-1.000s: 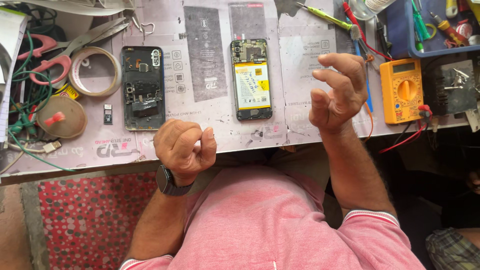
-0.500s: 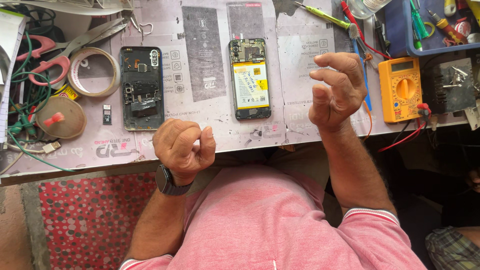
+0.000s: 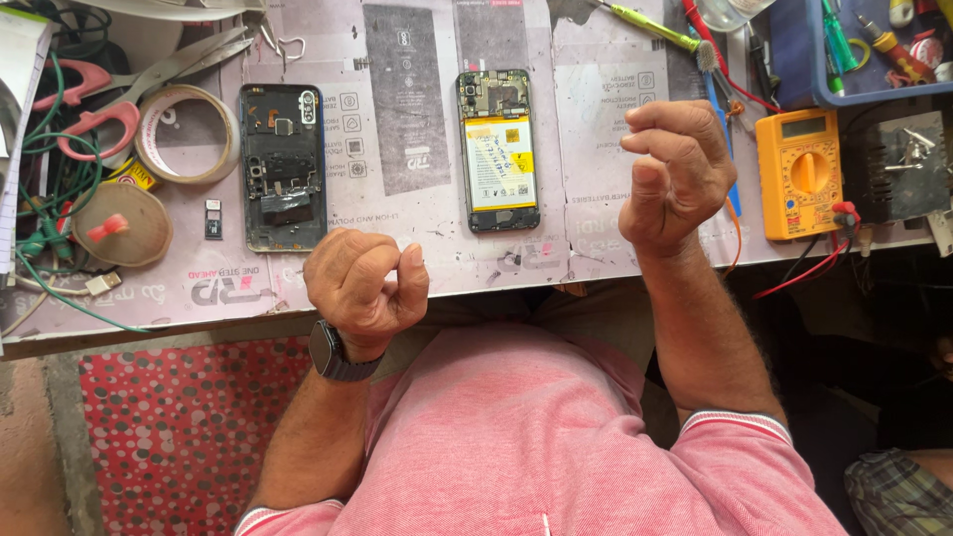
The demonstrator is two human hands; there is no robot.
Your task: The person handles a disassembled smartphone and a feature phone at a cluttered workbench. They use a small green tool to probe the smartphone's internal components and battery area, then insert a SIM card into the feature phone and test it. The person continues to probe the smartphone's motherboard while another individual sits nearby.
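My left hand [image 3: 362,283], with a dark watch on its wrist, is curled into a loose fist above the near edge of the bench and holds nothing. My right hand [image 3: 675,174] is raised over the bench with its fingers curled in, also empty. Between them, further back, lies an opened phone [image 3: 499,149] with its yellow-and-white battery exposed. A dark phone back shell [image 3: 283,164] lies to the left of it, just beyond my left hand. Neither hand touches either part.
An orange multimeter [image 3: 804,174] with red leads sits right of my right hand, below a blue tray [image 3: 794,60] of tools. A tape roll [image 3: 187,134], pink-handled scissors [image 3: 99,99], green cables [image 3: 50,199] and a small card tray [image 3: 213,220] crowd the left.
My right hand's fingers have curled in a little tighter. My left fist and the parts on the bench have stayed where they were.
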